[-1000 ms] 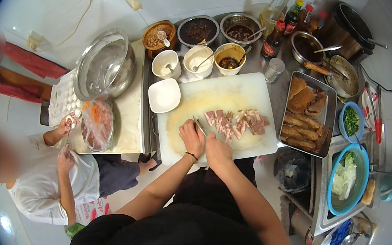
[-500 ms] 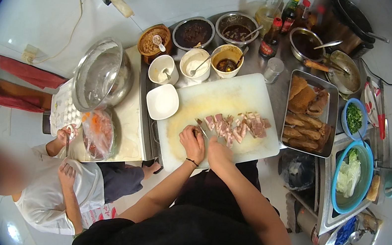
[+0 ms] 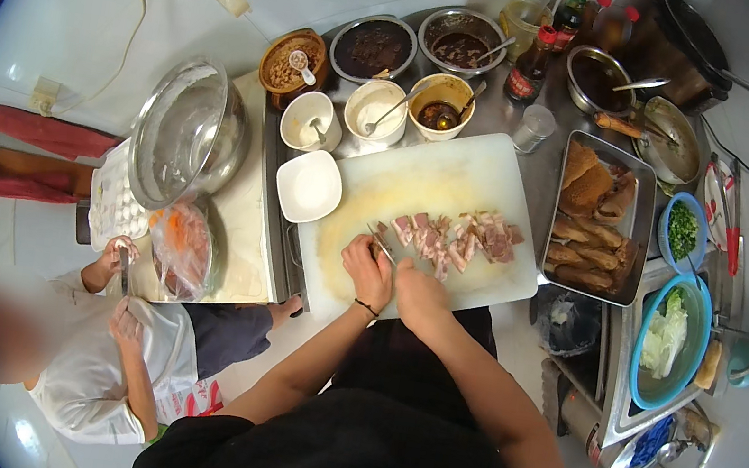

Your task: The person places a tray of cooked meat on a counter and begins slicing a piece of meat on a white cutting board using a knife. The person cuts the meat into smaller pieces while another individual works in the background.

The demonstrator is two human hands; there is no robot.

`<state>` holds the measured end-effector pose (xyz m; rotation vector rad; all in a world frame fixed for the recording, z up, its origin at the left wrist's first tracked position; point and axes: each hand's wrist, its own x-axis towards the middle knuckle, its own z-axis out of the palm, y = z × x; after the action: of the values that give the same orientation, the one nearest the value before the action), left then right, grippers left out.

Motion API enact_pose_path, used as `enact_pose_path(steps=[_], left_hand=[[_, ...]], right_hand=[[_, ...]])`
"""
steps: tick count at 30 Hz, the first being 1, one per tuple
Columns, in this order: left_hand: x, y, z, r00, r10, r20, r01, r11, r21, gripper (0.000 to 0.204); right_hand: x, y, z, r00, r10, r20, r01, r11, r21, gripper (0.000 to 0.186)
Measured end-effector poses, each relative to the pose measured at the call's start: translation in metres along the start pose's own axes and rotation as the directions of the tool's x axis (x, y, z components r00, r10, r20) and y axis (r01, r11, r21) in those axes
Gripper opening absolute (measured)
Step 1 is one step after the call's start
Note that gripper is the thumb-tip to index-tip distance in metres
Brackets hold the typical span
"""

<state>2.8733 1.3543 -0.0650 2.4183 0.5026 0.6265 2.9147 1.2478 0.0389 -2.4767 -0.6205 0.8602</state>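
Observation:
On the white cutting board (image 3: 363,180), my right hand (image 3: 421,298) is closed around a knife (image 3: 383,247), its blade pointing away to the left. My left hand (image 3: 369,270) has curled fingers pressed on a small piece of meat (image 3: 382,230), right beside the blade. Much of that piece is hidden by the fingers, and the knife's handle is covered by my right hand. Beyond my hands, chopped meat (image 3: 460,241) with pink and pale parts lies in a loose row to the right.
A square white bowl (image 3: 309,187) stands against the board's left edge. Behind are seasoning tubs and a sauce bottle (image 3: 529,64). A metal tray (image 3: 634,271) of browned meat is at right, near a blue basin (image 3: 695,375) of lettuce. At left, a co-worker's hands (image 3: 124,323) hold a blade-like tool.
The knife blade shows more between my hands, which stay in nearly the same place. The head view has shifted slightly. The co-worker's hands have moved a little.

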Motion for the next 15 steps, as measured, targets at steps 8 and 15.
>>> enact_pose_path(steps=[8, 15], left_hand=[[-0.004, -0.007, -0.001, 0.999, -0.012, 0.053, 0.013, 1.0, -0.019, 0.034], [-0.003, -0.012, -0.005, 0.996, 0.036, 0.086, -0.034, 0.999, -0.023, 0.034]], right_hand=[[0.037, -0.004, 0.041, 0.991, 0.107, -0.078, -0.104, 0.994, 0.032, 0.019], [0.039, -0.006, 0.033, 0.995, 0.054, -0.083, -0.056, 0.998, -0.015, 0.017]])
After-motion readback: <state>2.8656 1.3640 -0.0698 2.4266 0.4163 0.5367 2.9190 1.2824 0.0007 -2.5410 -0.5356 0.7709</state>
